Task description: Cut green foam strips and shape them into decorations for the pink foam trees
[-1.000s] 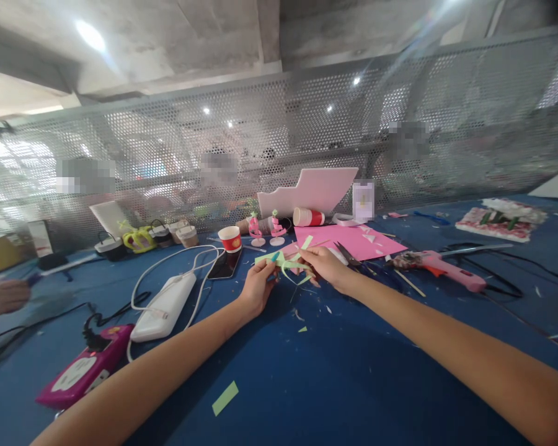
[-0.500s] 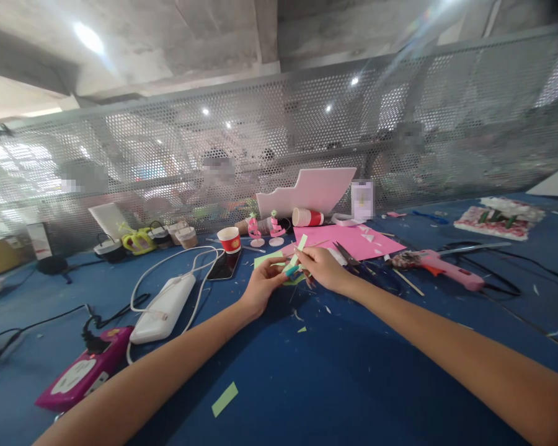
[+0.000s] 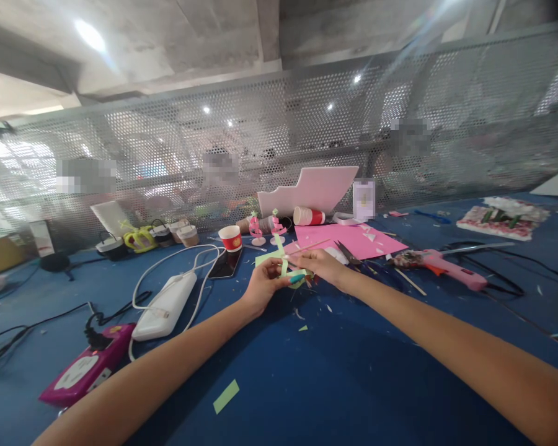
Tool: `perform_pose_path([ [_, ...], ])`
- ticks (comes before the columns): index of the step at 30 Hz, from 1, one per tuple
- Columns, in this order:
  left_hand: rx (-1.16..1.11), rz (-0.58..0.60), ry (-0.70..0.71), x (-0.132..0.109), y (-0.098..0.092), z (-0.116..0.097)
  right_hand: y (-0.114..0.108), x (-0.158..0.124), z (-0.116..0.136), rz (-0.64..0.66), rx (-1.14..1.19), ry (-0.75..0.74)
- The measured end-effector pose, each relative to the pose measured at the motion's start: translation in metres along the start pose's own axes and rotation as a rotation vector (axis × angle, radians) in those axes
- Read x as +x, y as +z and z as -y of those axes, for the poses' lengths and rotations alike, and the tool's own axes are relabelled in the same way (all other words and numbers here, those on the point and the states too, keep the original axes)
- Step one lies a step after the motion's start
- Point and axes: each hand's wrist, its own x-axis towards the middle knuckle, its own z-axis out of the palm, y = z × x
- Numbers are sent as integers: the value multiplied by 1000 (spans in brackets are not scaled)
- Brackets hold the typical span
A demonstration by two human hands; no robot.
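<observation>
My left hand (image 3: 263, 286) is closed on a light green paper strip (image 3: 284, 267), its thumb and fingers pinching it just above the table. The strip's narrow end sticks up past the fingertips. Facing it, my right hand (image 3: 326, 266) has its fingers pressed together around a thin stick (image 3: 307, 248), whose pale tip points left at the strip. Another folded piece of the green paper shows between the two hands, partly covered by fingers. A green sheet lies behind the left fingers. Just beyond the right hand are a pink paper sheet (image 3: 376, 241) and scissors (image 3: 346, 253).
A pink glue gun (image 3: 456, 270) with its cable lies to the right. On the left are a white power bank (image 3: 165, 308), a magenta power strip (image 3: 88, 365) and a phone (image 3: 225, 265). A red paper cup (image 3: 230, 238) and two pink figures stand behind. A green scrap (image 3: 225, 396) lies in front.
The right fingers have shifted slightly right, away from the raised strip end. The green strip now stands more upright and further left, and the stick shows more clearly.
</observation>
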Motion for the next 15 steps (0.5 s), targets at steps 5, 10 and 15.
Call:
perform_pose_path([
  [5, 111, 11, 24, -4, 2, -3, 2, -1, -4, -9, -227, -60],
  [10, 154, 119, -41, -8, 3, -9, 7, -5, -6, -23, -499, -71],
  [15, 200, 141, 0, -6, 1, -7, 11, -7, -6, -35, -594, -132],
])
